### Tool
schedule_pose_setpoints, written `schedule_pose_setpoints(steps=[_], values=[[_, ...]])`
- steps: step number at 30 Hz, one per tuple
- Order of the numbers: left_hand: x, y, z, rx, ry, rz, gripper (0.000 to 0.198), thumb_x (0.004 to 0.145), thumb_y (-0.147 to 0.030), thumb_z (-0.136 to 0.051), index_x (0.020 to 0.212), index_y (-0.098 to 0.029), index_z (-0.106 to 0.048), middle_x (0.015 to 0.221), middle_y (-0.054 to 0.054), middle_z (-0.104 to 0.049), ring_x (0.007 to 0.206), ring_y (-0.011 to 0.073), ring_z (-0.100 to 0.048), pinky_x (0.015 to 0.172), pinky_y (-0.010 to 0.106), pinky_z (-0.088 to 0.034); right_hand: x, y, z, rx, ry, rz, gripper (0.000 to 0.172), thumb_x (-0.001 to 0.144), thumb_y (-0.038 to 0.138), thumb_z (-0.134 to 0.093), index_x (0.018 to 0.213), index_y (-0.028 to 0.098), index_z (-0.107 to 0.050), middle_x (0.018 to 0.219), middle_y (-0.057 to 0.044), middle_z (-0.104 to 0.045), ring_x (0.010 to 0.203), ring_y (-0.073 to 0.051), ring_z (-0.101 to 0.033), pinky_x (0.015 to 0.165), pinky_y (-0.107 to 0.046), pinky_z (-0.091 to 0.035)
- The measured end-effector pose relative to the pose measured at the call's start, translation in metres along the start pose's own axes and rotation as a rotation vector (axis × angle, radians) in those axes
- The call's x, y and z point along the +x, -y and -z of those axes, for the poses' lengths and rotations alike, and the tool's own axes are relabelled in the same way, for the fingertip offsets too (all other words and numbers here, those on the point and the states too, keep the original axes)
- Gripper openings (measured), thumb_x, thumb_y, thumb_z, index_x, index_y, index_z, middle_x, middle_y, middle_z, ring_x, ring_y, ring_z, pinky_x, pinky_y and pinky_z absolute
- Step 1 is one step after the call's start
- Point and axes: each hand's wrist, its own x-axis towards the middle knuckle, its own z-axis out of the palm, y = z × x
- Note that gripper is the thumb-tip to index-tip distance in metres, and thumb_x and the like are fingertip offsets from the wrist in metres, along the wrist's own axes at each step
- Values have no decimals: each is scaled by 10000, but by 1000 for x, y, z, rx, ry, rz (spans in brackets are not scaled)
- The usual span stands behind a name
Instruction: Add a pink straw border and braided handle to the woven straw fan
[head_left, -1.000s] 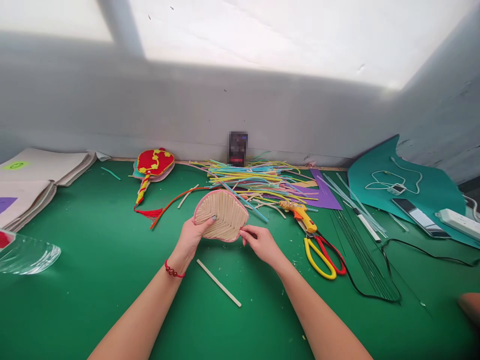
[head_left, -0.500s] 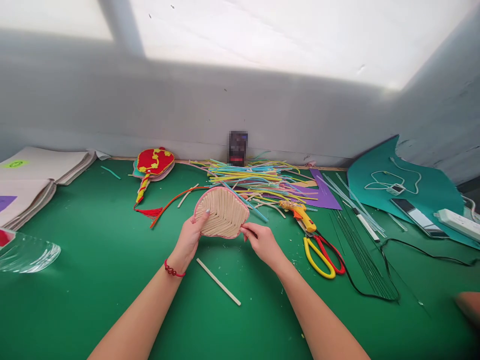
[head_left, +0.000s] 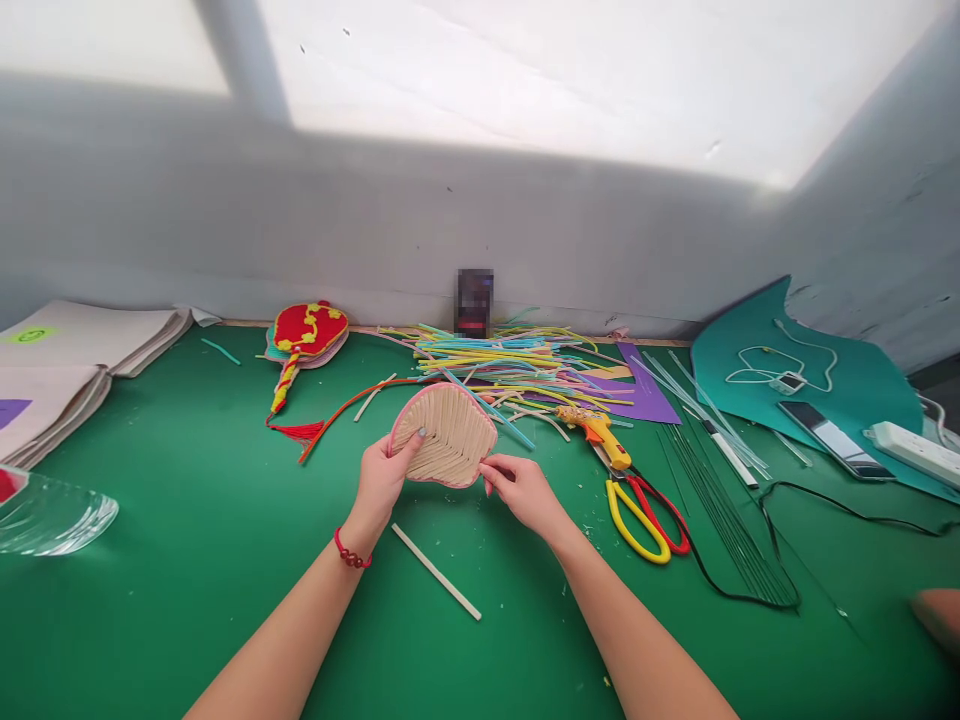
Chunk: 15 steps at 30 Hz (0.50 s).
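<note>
A cream fan-shaped panel [head_left: 444, 435] of fuzzy pipe-cleaner strips with a pink edging is held up over the green table [head_left: 225, 600]. My left hand [head_left: 381, 475] grips its left side, thumb across the front and fingers behind. At the lower right edge my right hand [head_left: 521, 490] pinches the border between thumb and fingertips; whether a loose strip end is also in that pinch is too small to tell. A single cream pipe cleaner [head_left: 436, 572] lies on the table below the panel.
Behind the panel spreads a pile of coloured pipe cleaners [head_left: 495, 352]. To the right lie a yellow glue gun [head_left: 604, 435], scissors [head_left: 637, 520], green wires [head_left: 724, 510] and a phone [head_left: 836, 438]. A red-and-yellow fan [head_left: 309, 330] with a tassel rests at the left, near a clear container [head_left: 60, 515].
The panel is tilted slightly differently, and my right hand has shifted a little along its lower right edge. Both hands keep their hold, and the view has moved slightly.
</note>
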Motion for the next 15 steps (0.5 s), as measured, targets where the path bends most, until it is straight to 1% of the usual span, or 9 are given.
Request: schedule_pose_setpoints(steps=[2, 4, 7, 10, 15], values=[[0, 0, 0, 21, 0, -10, 425, 531, -455, -805, 767, -114, -713, 751, 75, -721, 677, 201, -645, 595, 276, -501, 1, 0, 1, 46, 22, -21, 280, 837, 394, -474, 712, 183, -609, 572, 11, -549, 515, -111, -406, 511, -231, -314], [1, 0, 0, -11, 13, 24, 450, 531, -460, -804, 797, -109, -712, 771, 88, -725, 694, 216, -654, 614, 295, -513, 1, -1, 2, 78, 36, -16, 281, 829, 404, -482, 722, 178, -610, 574, 12, -540, 511, -105, -391, 500, -227, -302], [2, 1, 0, -85, 40, 89, 486, 531, -458, -806, 840, -96, -709, 824, 115, -728, 743, 244, -668, 683, 342, -526, 2, -1, 4, 85, 46, 4, 281, 828, 403, -487, 751, 171, -627, 579, 9, -539, 509, -100, -377, 494, -225, -296], [2, 1, 0, -114, 59, 113, 500, 542, -457, -803, 863, -87, -704, 857, 130, -725, 791, 258, -670, 746, 370, -521, 2, -2, 7, 59, 36, 22, 278, 832, 396, -491, 780, 169, -643, 584, 7, -544, 513, -99, -378, 498, -225, -303], [0, -3, 2, -63, 91, 96, 519, 565, -460, -791, 912, -86, -695, 900, 127, -723, 846, 257, -666, 757, 351, -524, 1, -1, 7, 56, 25, 27, 296, 834, 414, -491, 790, 167, -648, 586, 4, -553, 512, -97, -383, 501, -226, -316]])
